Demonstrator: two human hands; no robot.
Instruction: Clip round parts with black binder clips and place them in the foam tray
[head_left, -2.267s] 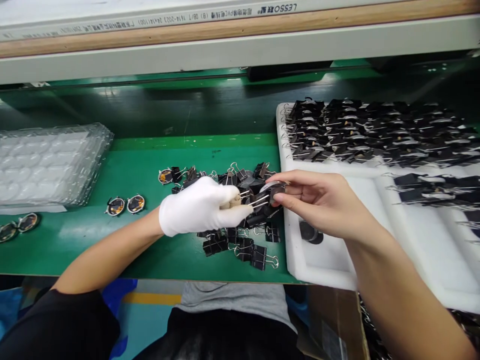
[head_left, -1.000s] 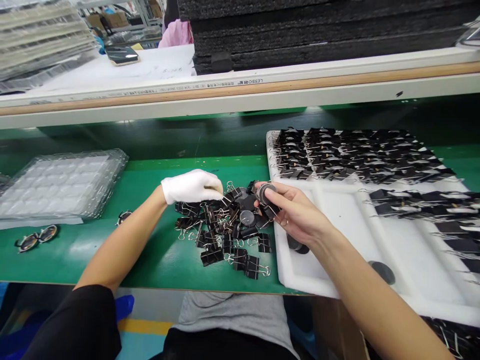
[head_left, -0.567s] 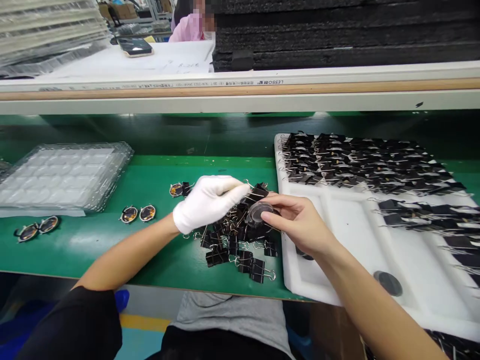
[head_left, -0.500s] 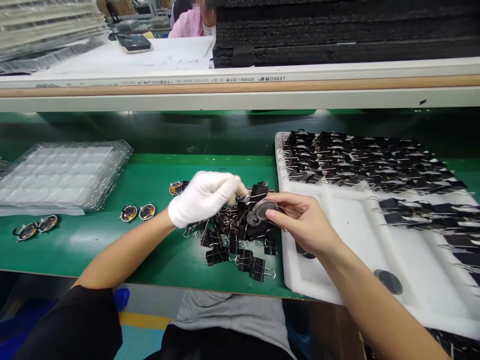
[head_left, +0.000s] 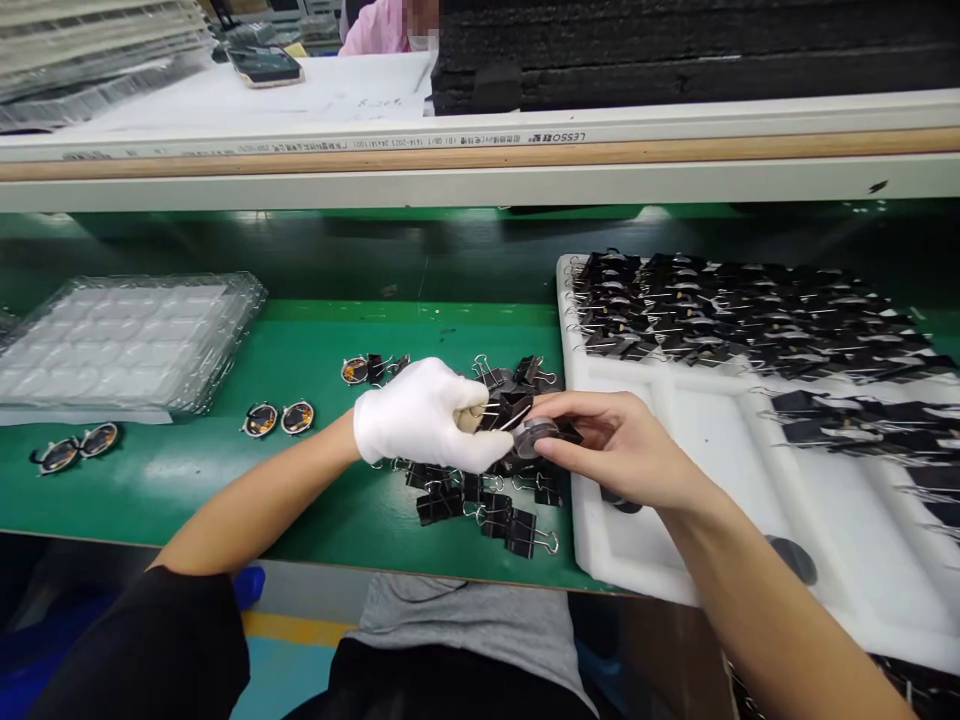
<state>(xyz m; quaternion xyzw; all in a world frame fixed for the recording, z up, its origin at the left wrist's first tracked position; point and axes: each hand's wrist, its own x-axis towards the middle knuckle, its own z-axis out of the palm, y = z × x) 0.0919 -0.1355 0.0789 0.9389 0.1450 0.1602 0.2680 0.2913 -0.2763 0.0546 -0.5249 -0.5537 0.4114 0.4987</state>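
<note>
My left hand [head_left: 439, 415], in a white glove, pinches a black binder clip [head_left: 514, 404] by its wire handles. My bare right hand [head_left: 615, 440] holds a round dark grey disc [head_left: 534, 436] between thumb and fingers, right against the clip. Whether the clip's jaws touch the disc is hidden. Under and around both hands lies a pile of black binder clips [head_left: 495, 514] on the green table [head_left: 337, 510]. A round piece with an orange pattern [head_left: 355, 371] sits with a clip left of the pile.
On the right, a white foam tray [head_left: 675, 540] holds rows of clipped pieces [head_left: 750, 300] and a loose dark disc [head_left: 792, 560]. Clear plastic trays [head_left: 127, 345] are stacked at left, near two pairs of round patterned pieces [head_left: 260, 420]. A shelf [head_left: 375, 185] crosses behind; a person in pink sits beyond.
My left hand has come down and right from the pile's upper edge and now grips a clip beside the disc. The view has shifted slightly.
</note>
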